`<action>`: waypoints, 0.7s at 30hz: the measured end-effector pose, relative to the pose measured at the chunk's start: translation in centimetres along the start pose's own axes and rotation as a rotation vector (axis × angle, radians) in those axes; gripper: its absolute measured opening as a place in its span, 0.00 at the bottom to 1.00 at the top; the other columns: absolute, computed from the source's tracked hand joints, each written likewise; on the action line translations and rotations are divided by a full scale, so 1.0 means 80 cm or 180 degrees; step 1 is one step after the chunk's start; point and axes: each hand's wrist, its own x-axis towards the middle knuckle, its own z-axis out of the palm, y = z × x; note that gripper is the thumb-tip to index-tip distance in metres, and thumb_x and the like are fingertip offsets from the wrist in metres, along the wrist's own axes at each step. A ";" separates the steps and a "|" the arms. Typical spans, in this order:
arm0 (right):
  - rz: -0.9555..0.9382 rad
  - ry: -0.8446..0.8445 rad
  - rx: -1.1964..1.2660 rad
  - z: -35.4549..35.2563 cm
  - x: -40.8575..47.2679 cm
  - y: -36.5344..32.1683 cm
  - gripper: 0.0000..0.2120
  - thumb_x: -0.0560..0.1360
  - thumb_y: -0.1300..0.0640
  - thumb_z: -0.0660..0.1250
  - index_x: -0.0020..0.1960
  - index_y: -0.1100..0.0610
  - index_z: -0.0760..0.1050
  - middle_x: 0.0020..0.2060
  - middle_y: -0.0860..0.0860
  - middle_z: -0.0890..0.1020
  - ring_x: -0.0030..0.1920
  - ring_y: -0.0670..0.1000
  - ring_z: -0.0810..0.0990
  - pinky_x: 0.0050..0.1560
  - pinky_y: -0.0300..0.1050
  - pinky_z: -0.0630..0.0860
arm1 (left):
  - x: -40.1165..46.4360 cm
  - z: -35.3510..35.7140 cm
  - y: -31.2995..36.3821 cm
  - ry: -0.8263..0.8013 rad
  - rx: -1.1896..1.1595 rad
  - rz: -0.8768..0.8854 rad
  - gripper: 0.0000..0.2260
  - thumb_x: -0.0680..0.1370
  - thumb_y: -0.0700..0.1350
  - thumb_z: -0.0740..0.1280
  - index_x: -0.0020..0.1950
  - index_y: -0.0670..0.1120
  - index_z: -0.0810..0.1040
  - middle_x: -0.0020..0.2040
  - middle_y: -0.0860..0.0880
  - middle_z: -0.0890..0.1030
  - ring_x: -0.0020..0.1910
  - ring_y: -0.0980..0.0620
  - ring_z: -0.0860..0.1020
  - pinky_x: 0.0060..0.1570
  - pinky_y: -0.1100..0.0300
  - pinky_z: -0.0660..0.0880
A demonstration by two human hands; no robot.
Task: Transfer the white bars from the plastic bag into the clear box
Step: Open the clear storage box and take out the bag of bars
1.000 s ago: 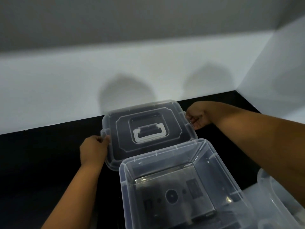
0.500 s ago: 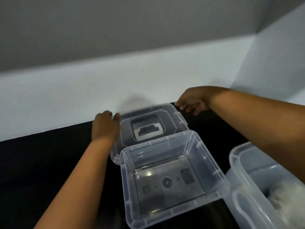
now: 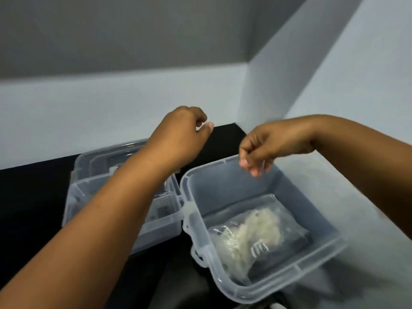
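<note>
An empty clear box (image 3: pixel 156 228) stands at the left on the black table, with its lid (image 3: pixel 95 161) lying open behind it. To its right, a second clear box (image 3: pixel 194 192) holds a plastic bag (image 3: pixel 287 221) with a heap of white bars (image 3: pixel 252 230) inside. My left hand (image 3: pixel 178 139) hovers above the back of the empty box, loosely curled and holding nothing; its forearm hides much of that box. My right hand (image 3: pixel 267 148) hangs over the back rim of the right box with its fingers drooping and nothing in them.
The black table (image 3: pixel 33 208) runs into a corner of pale walls (image 3: pixel 334 108) at the back and right. The two boxes stand side by side and touch. The picture is motion-blurred.
Both hands have let go of the lid and lifted off it. The view has swung right, bringing the second box with the bag fully into sight. My right hand now hangs over that box.
</note>
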 end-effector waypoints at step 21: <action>-0.0092 -0.0245 -0.2187 0.105 0.053 0.101 0.17 0.71 0.54 0.74 0.57 0.57 0.78 0.49 0.52 0.82 0.46 0.52 0.78 0.45 0.43 0.72 | -0.071 0.111 0.053 -0.2256 0.1124 -0.0202 0.14 0.76 0.54 0.68 0.54 0.45 0.80 0.49 0.46 0.82 0.48 0.47 0.79 0.47 0.57 0.73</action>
